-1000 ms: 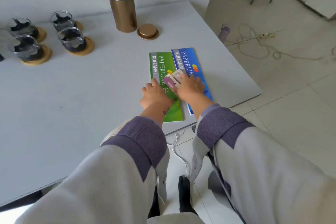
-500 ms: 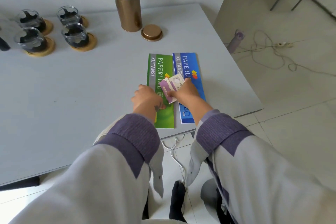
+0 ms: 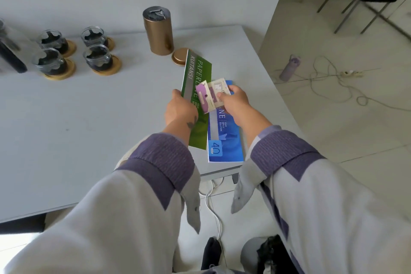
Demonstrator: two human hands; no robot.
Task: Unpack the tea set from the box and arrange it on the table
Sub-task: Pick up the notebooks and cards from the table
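Note:
Several glass cups (image 3: 97, 56) with dark contents stand on round wooden coasters at the far left of the white table (image 3: 77, 122). A gold tin (image 3: 158, 31) stands upright behind its loose gold lid (image 3: 179, 56). My left hand (image 3: 181, 109) grips a green receipt book (image 3: 196, 78) by its left edge and holds it tilted up off the table. My right hand (image 3: 234, 100) pinches a few small cards or banknotes (image 3: 211, 93) above a blue receipt book (image 3: 224, 140) that lies flat near the table's front right corner.
A dark glass vessel (image 3: 10, 51) is cut off at the left edge. The table's right edge drops to a tiled floor with a purple bottle (image 3: 289, 68), loose cables (image 3: 329, 87) and a power strip. Chair legs (image 3: 347, 11) stand at the far right.
My left hand has lifted the green book off the table and tilted it up. My right hand has raised the small cards off the books. The blue book stayed flat.

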